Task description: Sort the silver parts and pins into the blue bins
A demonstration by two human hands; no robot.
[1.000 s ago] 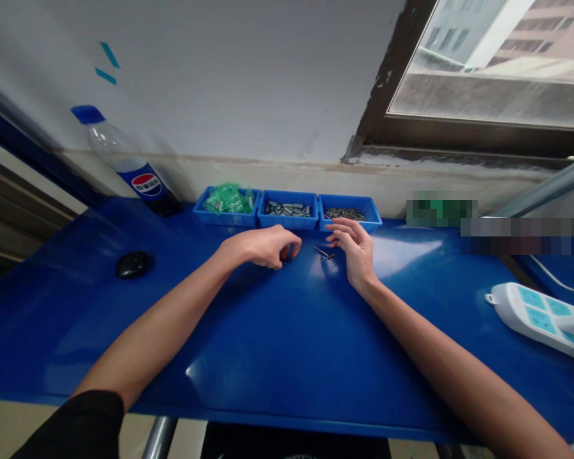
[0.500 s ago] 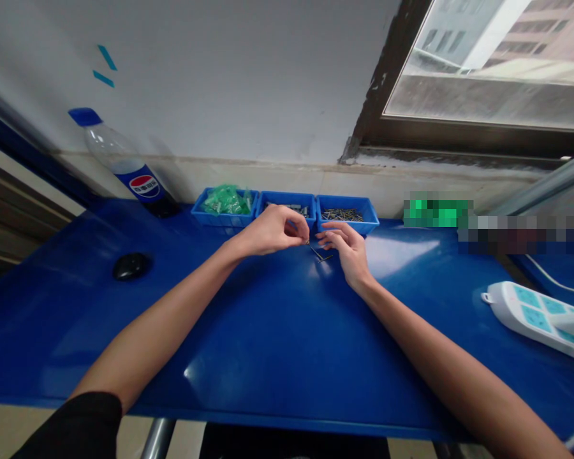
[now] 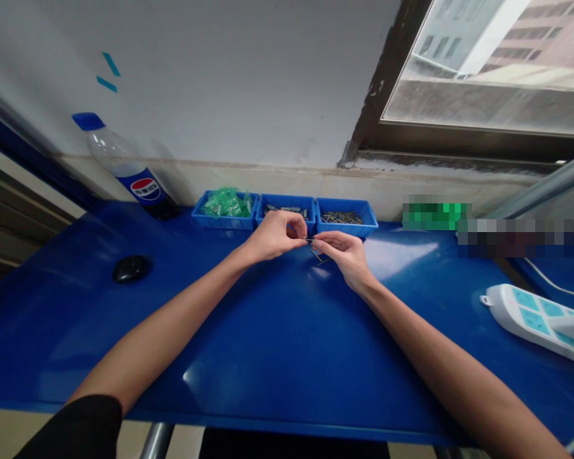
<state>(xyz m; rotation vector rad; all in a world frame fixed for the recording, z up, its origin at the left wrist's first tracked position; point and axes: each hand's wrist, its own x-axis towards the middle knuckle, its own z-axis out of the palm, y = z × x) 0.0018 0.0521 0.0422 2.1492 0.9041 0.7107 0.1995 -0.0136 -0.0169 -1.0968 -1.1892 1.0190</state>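
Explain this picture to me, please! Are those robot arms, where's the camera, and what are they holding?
No robot here! Those are a person's own bare arms. The camera is worn on the person's head, looking forward and down, so you see what's in front of them. The left hand and right hand meet, pinching a tiny thin piece between their fingertips. It's too small to tell exactly what it is. Beside them, thin metal pieces lie on the blue table. Behind stand three blue bins with small things inside. There's also a bottle, a black rounded object and a white power strip.
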